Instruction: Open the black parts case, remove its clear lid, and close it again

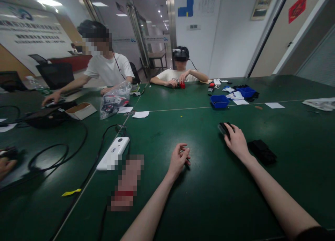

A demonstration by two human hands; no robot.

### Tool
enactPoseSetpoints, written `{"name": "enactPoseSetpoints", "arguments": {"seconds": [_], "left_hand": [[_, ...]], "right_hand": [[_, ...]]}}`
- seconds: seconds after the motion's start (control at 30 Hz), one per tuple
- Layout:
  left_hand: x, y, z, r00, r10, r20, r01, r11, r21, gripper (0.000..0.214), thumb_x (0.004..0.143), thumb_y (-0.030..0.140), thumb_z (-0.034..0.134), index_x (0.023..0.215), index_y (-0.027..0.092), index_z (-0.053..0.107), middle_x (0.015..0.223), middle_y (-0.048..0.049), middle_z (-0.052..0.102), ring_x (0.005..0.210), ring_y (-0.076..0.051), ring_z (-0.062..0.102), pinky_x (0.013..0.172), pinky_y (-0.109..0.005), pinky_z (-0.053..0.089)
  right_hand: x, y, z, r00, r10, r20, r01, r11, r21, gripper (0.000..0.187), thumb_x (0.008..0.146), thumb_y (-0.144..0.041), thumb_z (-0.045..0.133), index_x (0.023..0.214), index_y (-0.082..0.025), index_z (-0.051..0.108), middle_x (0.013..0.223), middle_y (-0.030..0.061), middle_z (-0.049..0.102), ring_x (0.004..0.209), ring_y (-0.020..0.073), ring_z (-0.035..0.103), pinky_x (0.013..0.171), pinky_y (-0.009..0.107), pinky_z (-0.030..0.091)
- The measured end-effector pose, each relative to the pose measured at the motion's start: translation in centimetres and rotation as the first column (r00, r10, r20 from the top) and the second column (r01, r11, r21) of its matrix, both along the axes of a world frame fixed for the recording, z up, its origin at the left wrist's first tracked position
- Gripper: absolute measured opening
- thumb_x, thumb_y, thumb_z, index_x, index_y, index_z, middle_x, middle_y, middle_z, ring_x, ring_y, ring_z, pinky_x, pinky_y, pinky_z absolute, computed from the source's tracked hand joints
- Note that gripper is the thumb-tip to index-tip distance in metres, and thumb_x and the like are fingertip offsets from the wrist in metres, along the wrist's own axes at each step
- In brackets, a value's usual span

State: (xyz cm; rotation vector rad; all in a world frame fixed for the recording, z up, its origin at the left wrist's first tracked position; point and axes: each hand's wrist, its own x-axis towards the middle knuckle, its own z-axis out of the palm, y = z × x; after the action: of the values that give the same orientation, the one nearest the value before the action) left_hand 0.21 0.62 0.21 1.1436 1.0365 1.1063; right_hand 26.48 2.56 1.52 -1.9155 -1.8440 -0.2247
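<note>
My right hand is closed around a small black object with a greyish, shiny side. Its kind is not clear, and my fingers cover part of it. Just right of that wrist, a black folded item, perhaps a pouch, lies on the green table. Held over the middle of the table, my left hand has loosely bent fingers with gaps between them, and nothing shows in it. To its left are a white power bank marked 5 and a blurred-out reddish rectangle.
Across the table, one person handles a red item; another person reaches left near a clear plastic bag. Blue trays stand at the back right. Black cables run along the left. Someone's hand shows at the left edge.
</note>
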Motion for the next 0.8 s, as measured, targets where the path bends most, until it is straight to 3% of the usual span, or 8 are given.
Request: {"name": "enactPoseSetpoints", "arguments": {"seconds": [0.17,0.47,0.8], "left_hand": [[-0.1,0.1,-0.2,0.999,-0.032,-0.021,0.031,1.0,-0.001,0.033,0.073,0.038,0.059,0.094,0.014,0.049,0.08,0.0002,0.047,0.056,-0.007,0.053,0.04,-0.017,0.047],[-0.1,-0.1,0.4,0.994,-0.063,-0.087,0.063,0.998,-0.002,0.03,0.074,0.04,0.057,0.088,0.013,0.052,0.069,0.0013,0.049,0.052,-0.007,0.051,0.041,-0.017,0.045],[-0.1,0.0,0.1,0.987,-0.079,-0.139,0.083,0.996,0.025,0.03,0.073,0.042,0.057,0.081,0.014,0.054,0.062,0.0019,0.05,0.049,-0.008,0.051,0.04,-0.017,0.044]], "right_hand": [[2.6,0.6,-0.9,0.951,-0.123,0.283,0.121,0.992,0.025,0.042,0.083,-0.016,0.037,0.124,-0.012,0.047,0.119,0.0182,0.051,0.093,0.0285,0.05,0.076,0.041,0.043],[2.4,1.1,-1.9,0.935,-0.096,0.342,0.112,0.993,-0.028,0.036,0.082,-0.011,0.033,0.11,-0.014,0.056,0.127,0.0185,0.047,0.101,0.0304,0.046,0.079,0.044,0.041],[1.9,0.6,-1.8,0.9,-0.084,0.427,0.155,0.979,-0.134,0.044,0.079,-0.008,0.036,0.119,-0.013,0.055,0.135,0.0192,0.041,0.112,0.0323,0.046,0.086,0.045,0.04]]}}
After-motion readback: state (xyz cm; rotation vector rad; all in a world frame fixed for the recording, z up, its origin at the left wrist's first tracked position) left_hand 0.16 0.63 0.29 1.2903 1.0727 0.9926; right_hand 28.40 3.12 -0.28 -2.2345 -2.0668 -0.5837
